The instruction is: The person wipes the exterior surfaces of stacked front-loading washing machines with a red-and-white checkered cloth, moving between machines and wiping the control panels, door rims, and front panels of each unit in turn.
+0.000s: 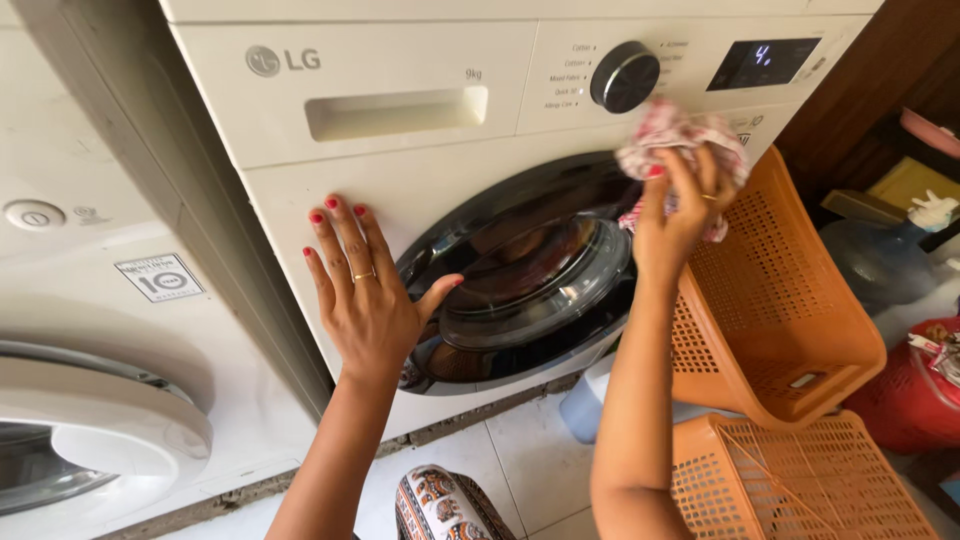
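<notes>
A white front-loading washing machine (pixel 420 190) fills the middle of the head view, with a round dark glass door (pixel 530 275), a detergent drawer (pixel 395 112) and a black dial (pixel 624 76). My left hand (pixel 362 295) lies flat and spread on the white front panel, its thumb on the door's rim. My right hand (pixel 680 205) holds a crumpled red-and-white patterned cloth (pixel 680 135) against the panel just below the dial, at the door's upper right edge.
A second white washing machine (pixel 90 330) stands at the left. Two orange plastic laundry baskets (pixel 790 300) (pixel 800 480) sit at the right, one tilted against the machine. A large water bottle (pixel 880 260) and a red container (pixel 915 400) stand farther right. White floor tiles lie below.
</notes>
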Demonstrator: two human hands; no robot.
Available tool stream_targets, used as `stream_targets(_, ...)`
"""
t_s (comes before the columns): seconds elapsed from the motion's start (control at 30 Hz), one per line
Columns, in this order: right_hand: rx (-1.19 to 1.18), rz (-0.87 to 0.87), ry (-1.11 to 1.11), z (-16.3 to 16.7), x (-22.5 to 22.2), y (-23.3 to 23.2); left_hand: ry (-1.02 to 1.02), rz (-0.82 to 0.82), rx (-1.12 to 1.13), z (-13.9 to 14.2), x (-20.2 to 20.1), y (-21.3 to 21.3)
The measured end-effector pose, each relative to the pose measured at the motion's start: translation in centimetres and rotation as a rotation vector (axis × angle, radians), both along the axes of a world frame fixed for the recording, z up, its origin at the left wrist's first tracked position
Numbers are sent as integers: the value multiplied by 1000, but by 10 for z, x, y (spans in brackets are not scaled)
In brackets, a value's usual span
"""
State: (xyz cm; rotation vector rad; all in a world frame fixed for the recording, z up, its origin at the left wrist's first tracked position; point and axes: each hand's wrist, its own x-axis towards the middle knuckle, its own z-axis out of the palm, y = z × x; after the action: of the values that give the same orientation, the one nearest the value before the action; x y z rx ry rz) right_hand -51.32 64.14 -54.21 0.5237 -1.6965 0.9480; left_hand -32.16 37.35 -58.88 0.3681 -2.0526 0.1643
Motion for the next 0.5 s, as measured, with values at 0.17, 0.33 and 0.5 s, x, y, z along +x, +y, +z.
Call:
stream_targets(0.17,85,48,69,4,33,-37,-81,5,80,10,2,11)
stream_targets(0.33,624,277,165,0,93,-81,-68,-185,247,14,-2,33)
stream_targets(0.5,291,96,38,-28,-5,6,-225,-112,-7,0,-18,48)
